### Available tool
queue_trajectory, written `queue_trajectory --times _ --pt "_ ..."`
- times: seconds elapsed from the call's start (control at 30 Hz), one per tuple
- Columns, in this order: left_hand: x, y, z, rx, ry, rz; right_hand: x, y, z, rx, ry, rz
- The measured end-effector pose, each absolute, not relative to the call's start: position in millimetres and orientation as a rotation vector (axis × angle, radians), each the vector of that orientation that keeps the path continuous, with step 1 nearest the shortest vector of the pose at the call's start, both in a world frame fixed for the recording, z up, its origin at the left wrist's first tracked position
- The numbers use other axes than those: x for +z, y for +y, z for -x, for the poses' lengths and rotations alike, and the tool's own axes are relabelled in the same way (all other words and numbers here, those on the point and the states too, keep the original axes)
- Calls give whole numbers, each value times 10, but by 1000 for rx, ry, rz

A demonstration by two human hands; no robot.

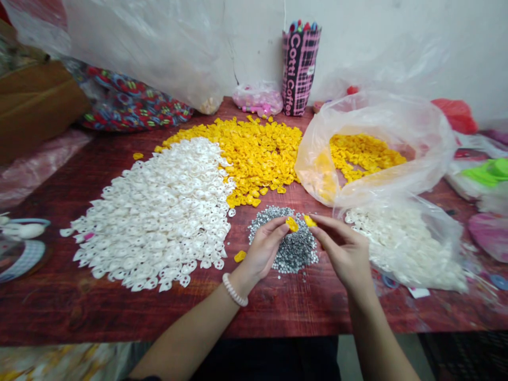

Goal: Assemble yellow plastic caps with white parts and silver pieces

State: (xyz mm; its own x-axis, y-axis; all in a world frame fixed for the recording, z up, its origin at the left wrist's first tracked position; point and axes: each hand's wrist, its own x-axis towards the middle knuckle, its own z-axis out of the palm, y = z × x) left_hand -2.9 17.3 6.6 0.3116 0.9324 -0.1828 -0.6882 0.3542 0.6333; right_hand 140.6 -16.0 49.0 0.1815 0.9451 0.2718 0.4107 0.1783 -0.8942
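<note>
Our left forearm (190, 330) and right forearm (383, 338) lie nearest in the head view, coming over the front edge of a dark red table (286, 317). We wear a pale coiled bracelet (234, 290) on the left wrist. Our left hand (260, 251) pinches one yellow piece (292, 224) between thumb and fingertip, while our right hand (347, 256) grips a second yellow piece (309, 221) the same way. We see these two close together but apart, raised in front of a pile of small silvery bits (296, 255).

Left of that pile, near our left wrist, we have a loose yellow piece (239, 256) on the tabletop. Farther left spreads a broad heap of white pieces (159, 217) with holes in them; against its far right side we find a heap of yellow pieces (264, 153). To our right stands a wide-mouthed plastic bag (431, 137), with more yellow ones inside, and nearer us a clear bag of white pieces (413, 248). By the wall, we make out a tall plaid bag (300, 74) lettered "Cotti Coffee", just beside a small pink bag (257, 98).
</note>
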Motion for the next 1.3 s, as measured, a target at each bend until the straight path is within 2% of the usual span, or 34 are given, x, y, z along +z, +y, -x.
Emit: queue_trajectory --times 0.8,1.3 --pt "23 138 37 1182 734 -731 499 25 -1515 539 -1947 1164" --pt "22 126 39 1157 752 -829 466 68 -1639 677 -1922 1109"
